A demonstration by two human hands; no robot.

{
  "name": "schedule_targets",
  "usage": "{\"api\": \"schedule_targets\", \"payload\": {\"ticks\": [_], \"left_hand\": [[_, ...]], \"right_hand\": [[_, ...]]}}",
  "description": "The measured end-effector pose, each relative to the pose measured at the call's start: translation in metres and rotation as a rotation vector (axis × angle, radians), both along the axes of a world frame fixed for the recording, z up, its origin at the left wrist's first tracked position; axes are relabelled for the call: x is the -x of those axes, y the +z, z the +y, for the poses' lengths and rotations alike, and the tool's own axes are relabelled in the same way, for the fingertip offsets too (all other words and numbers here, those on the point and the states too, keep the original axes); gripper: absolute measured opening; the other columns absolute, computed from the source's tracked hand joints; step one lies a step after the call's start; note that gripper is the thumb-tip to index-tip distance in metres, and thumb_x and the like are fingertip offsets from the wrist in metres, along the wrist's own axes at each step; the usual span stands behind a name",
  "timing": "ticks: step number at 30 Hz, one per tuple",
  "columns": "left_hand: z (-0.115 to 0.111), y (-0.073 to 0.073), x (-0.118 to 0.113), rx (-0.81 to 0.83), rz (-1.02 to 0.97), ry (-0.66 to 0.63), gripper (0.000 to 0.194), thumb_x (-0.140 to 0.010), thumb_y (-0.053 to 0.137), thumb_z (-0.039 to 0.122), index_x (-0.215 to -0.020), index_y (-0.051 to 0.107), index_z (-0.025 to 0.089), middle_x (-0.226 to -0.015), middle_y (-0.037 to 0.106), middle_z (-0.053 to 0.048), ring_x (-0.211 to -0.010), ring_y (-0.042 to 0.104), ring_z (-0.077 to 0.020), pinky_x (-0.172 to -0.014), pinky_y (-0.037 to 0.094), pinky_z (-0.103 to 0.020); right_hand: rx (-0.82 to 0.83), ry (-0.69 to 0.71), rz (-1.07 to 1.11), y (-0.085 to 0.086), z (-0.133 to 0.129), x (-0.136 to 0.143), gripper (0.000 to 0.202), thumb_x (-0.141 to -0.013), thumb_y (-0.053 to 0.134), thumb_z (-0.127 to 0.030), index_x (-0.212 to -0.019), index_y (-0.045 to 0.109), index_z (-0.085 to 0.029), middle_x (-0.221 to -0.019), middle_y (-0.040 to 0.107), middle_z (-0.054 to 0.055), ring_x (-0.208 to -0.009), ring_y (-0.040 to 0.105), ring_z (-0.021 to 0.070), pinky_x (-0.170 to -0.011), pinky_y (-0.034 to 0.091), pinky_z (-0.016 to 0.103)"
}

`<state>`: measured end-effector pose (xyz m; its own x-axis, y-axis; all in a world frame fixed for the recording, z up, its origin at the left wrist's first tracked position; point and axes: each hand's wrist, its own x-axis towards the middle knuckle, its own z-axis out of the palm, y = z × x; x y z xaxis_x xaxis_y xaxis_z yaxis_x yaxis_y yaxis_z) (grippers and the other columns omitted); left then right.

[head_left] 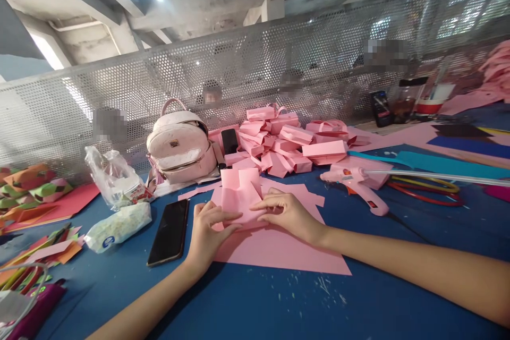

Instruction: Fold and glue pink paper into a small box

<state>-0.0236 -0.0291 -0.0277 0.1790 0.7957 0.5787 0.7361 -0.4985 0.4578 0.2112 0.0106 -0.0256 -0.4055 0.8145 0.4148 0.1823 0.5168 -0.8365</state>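
Observation:
Between my two hands a folded piece of pink paper (pixel 241 191) stands partly upright, creased, with its upper flaps raised. My left hand (pixel 209 228) pinches its lower left edge between thumb and fingers. At the lower right edge my right hand (pixel 287 212) grips the same piece, thumb below and fingers above. Underneath lies a flat pink sheet (pixel 295 255) on the blue table. A black phone (pixel 169 231) rests just left of my left hand. To the right of my right hand lies a pink hot glue gun (pixel 356 183) with a long clear glue stick.
Behind my hands is a heap of folded pink paper pieces (pixel 279 143), beside a pale pink backpack (pixel 179 143). A tissue pack (pixel 119 227) and a plastic bag (pixel 113 175) are at left. A perforated metal screen (pixel 239 64) stands behind; coloured paper strips (pixel 59 249) lie far left.

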Motion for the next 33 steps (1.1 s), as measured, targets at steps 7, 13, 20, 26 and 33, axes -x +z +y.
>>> {"api": "schedule_targets", "payload": {"ticks": [7,13,20,26,33], "left_hand": [[0.000,-0.001,0.005,-0.061,0.069,-0.010,0.022,-0.076,0.086,0.028,-0.096,0.081,0.033,-0.063,0.063,0.004,-0.071,0.054,-0.0189,-0.080,0.034,-0.037],[-0.001,-0.001,0.005,-0.079,0.111,-0.029,0.023,-0.075,0.087,0.022,-0.095,0.081,0.031,-0.063,0.064,0.005,-0.070,0.056,-0.0175,-0.082,0.035,-0.037],[-0.001,-0.001,0.005,-0.087,0.154,-0.035,0.018,-0.081,0.082,0.024,-0.096,0.080,0.033,-0.069,0.065,0.003,-0.074,0.058,-0.0185,-0.085,0.037,-0.039],[-0.003,0.003,0.008,-0.141,0.167,0.002,0.019,-0.082,0.081,0.029,-0.098,0.080,0.038,-0.104,0.063,-0.004,-0.094,0.056,-0.0251,-0.088,0.038,-0.043],[-0.006,0.006,0.007,-0.216,0.206,-0.006,0.020,-0.083,0.079,0.027,-0.096,0.080,0.041,-0.142,0.052,-0.003,-0.116,0.049,-0.0328,-0.097,0.039,-0.053]], "right_hand": [[-0.164,-0.008,-0.048,0.005,-0.001,-0.003,0.022,-0.085,0.075,-0.048,-0.088,0.083,-0.027,-0.065,0.065,0.004,-0.083,0.053,0.0242,-0.075,0.048,0.039],[-0.183,-0.005,-0.062,0.005,-0.001,-0.003,0.029,-0.086,0.073,-0.050,-0.092,0.082,-0.023,-0.069,0.064,0.005,-0.079,0.056,0.0218,-0.066,0.050,0.034],[-0.326,0.040,-0.147,0.007,0.001,-0.011,0.020,-0.091,0.070,-0.041,-0.100,0.081,-0.028,-0.075,0.070,0.005,-0.083,0.052,0.0236,-0.075,0.047,0.038],[-0.602,-0.017,-0.288,0.014,0.001,-0.015,0.020,-0.096,0.064,-0.037,-0.096,0.081,-0.027,-0.093,0.064,0.007,-0.092,0.054,0.0237,-0.079,0.047,0.036],[-0.545,-0.021,-0.253,0.017,-0.003,-0.012,0.018,-0.095,0.065,-0.035,-0.088,0.080,-0.027,-0.090,0.062,0.006,-0.090,0.054,0.0229,-0.078,0.048,0.035]]}}
